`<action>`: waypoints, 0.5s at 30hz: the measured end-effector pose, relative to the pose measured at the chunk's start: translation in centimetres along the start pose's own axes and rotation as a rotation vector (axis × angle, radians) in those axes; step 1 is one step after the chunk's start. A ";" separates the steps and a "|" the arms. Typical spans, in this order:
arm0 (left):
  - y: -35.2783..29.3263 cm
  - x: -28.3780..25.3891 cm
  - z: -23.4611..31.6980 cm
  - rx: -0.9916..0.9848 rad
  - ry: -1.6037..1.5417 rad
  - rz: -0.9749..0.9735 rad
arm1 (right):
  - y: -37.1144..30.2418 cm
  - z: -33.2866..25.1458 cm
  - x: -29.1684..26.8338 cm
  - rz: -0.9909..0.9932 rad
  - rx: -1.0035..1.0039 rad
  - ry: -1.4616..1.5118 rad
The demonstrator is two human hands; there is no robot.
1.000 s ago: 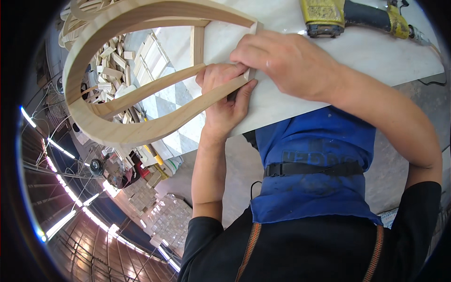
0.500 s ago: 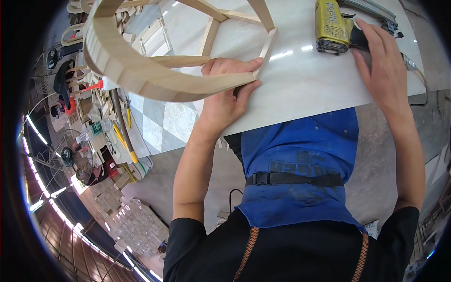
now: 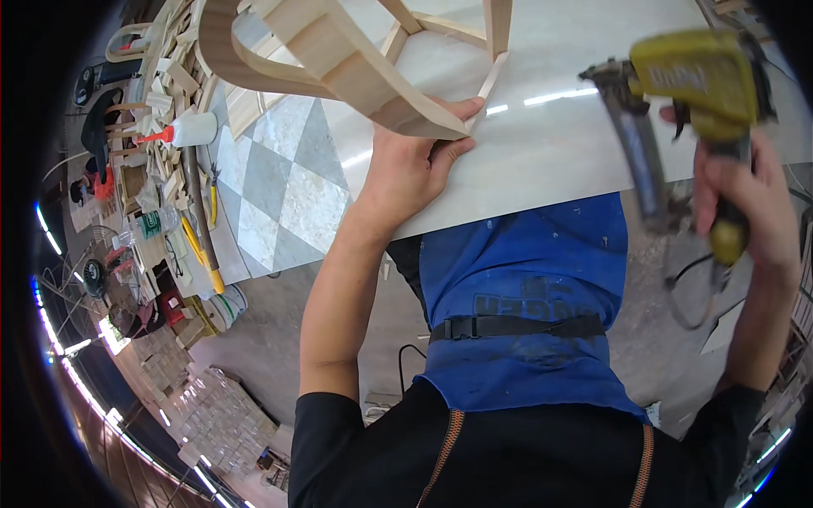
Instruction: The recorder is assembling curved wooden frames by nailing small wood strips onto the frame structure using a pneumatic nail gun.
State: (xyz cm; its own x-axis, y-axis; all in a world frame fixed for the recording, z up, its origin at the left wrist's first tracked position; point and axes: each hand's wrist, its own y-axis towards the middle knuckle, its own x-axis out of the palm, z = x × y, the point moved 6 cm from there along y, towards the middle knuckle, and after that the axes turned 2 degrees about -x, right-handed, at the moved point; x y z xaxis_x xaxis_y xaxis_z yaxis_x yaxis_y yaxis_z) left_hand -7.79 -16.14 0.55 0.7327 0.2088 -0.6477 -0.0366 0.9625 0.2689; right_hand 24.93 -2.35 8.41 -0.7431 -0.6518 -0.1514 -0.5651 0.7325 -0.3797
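A pale wooden chair frame (image 3: 373, 80), with a curved back rail and straight legs, lies on the light worktop. My left hand (image 3: 415, 165) closes round the joint where the curved rail's end meets a straight bar, thumb on the near side and fingers partly hidden behind the wood. Off to the right, my right hand (image 3: 749, 190) grips the handle of a yellow nail gun (image 3: 694, 80), holding it raised above the worktop's front right edge. The gun's nose and dark magazine face left, away from the frame, and are blurred.
The worktop (image 3: 542, 144) ends just before my blue apron (image 3: 525, 262). To the left, a checkered tile surface (image 3: 288, 195) adjoins a bench with a white glue bottle (image 3: 193, 129), yellow-handled tools (image 3: 203, 254) and wood offcuts. An air hose (image 3: 690, 317) hangs below the gun.
My right hand has taken hold of the nail gun and lifted it off the worktop, swinging it round. The chair frame has tilted and shifted slightly; my left hand still holds its joint.
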 end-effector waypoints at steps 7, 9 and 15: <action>1.1 1.3 0.1 -0.014 -0.025 -0.020 | 0.8 4.9 9.6 -0.136 0.213 0.556; 1.0 1.8 -0.1 -0.041 -0.028 -0.025 | 1.2 6.3 10.3 -0.142 0.247 0.617; 1.7 2.3 0.0 0.028 0.045 -0.012 | 2.0 7.7 11.6 -0.160 0.298 0.702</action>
State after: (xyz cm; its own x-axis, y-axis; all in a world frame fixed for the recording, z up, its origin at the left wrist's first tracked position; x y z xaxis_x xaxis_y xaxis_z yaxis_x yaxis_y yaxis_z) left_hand -6.18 -14.06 -0.46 0.7019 0.2058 -0.6819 -0.0086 0.9597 0.2808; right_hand 17.92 -9.97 -1.12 -0.7699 -0.3950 0.5012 -0.6381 0.4919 -0.5924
